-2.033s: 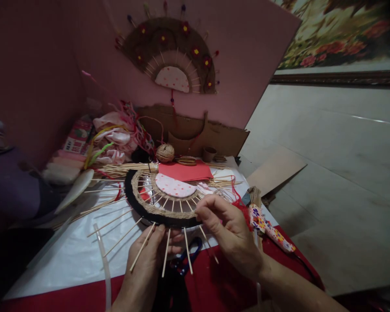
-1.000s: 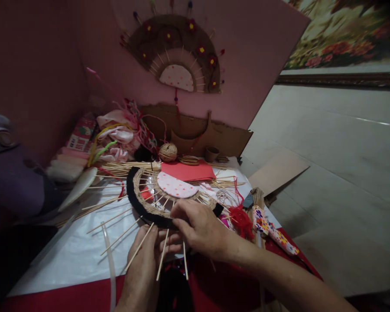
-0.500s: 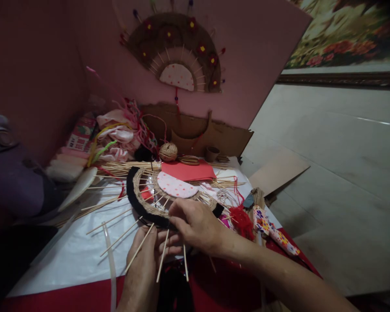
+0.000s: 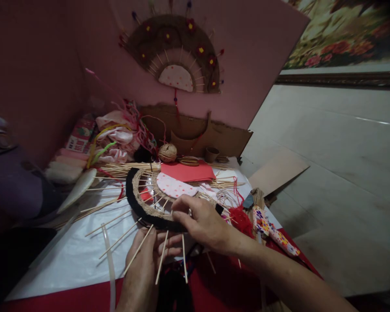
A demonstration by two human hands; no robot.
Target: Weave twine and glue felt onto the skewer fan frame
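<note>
A half-round fan frame has a black outer band, a twine ring, thin sticks poking outward and a white centre with red dots. Under its near edge, my left hand supports the band, fingers curled beneath it among the sticks. From the right, my right hand reaches over the black band, thumb and forefinger bent together on it. The fingertips of my left hand are partly hidden by the band and sticks.
Behind lie red paper, a twine ball and bundled sticks. Pink cloth is at the back left. Red yarn and a flowered glue gun lie right. A finished fan hangs on the pink board.
My right hand has shifted slightly right along the black band, its fingertips a little higher. My left hand stays almost in place beneath the frame.
</note>
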